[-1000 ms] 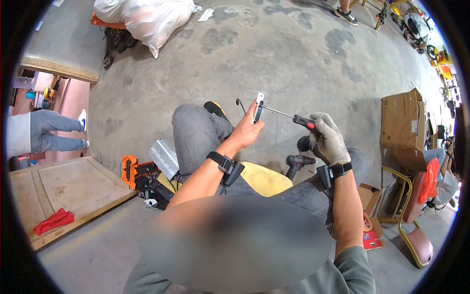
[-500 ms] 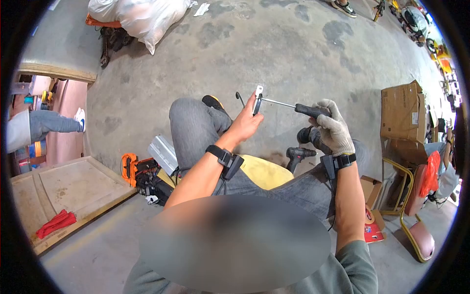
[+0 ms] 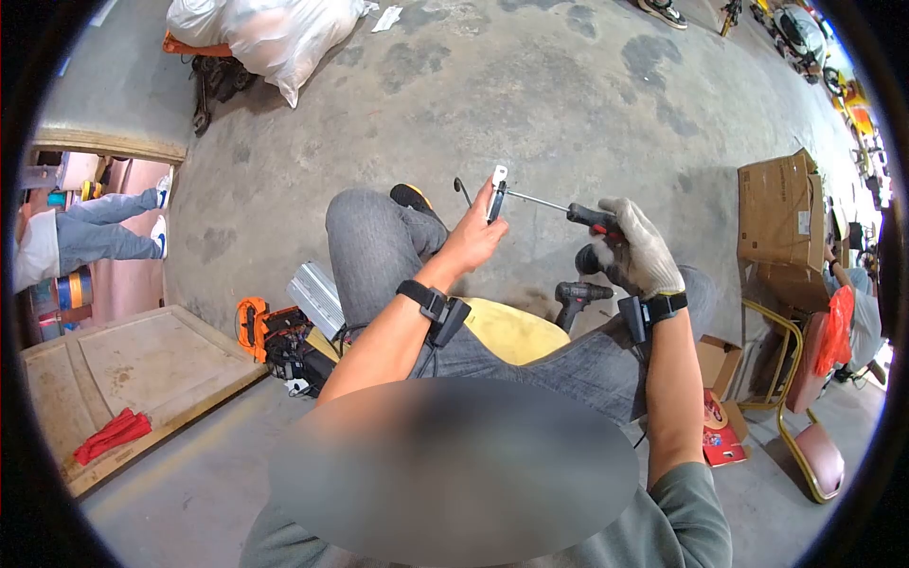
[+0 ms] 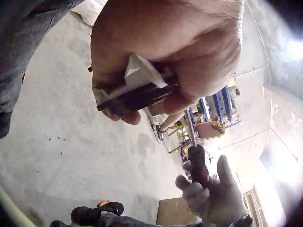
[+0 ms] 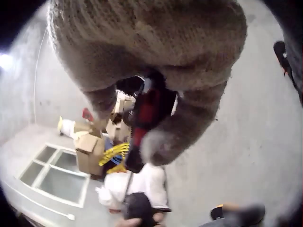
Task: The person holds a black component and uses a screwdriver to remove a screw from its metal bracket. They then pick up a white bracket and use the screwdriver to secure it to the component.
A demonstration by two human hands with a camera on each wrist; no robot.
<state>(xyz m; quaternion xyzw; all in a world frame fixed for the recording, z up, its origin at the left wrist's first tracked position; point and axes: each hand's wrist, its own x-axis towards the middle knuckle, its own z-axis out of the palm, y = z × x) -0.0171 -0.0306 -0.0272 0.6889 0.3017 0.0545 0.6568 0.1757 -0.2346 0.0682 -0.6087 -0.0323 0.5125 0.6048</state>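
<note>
My bare left hand [image 3: 473, 239] grips a small black and white part [image 3: 498, 194], which in the left wrist view is a dark block with a white piece [image 4: 137, 92] across the palm. A thin black rod with a rounded end [image 3: 459, 186] stands out beside that hand. My gloved right hand [image 3: 640, 250] holds a screwdriver by its black and red handle [image 3: 592, 220]; its metal shaft reaches left to the part, but the exact contact at the tip cannot be told. In the right wrist view the gloved fingers [image 5: 165, 142] curl round the handle [image 5: 147, 111].
A cordless drill [image 3: 579, 295] lies on the floor between the legs, beside a yellow surface [image 3: 516, 333]. Left of the knee are a silver finned box [image 3: 317, 298] and an orange and black item [image 3: 252, 328]. Cardboard boxes [image 3: 778, 213] and a chair [image 3: 816, 459] stand at right.
The right hand has regripped the screwdriver handle, its fingers opening and closing round it again while the handle turned. The left hand has barely moved. A person's legs in the doorway have shifted.
</note>
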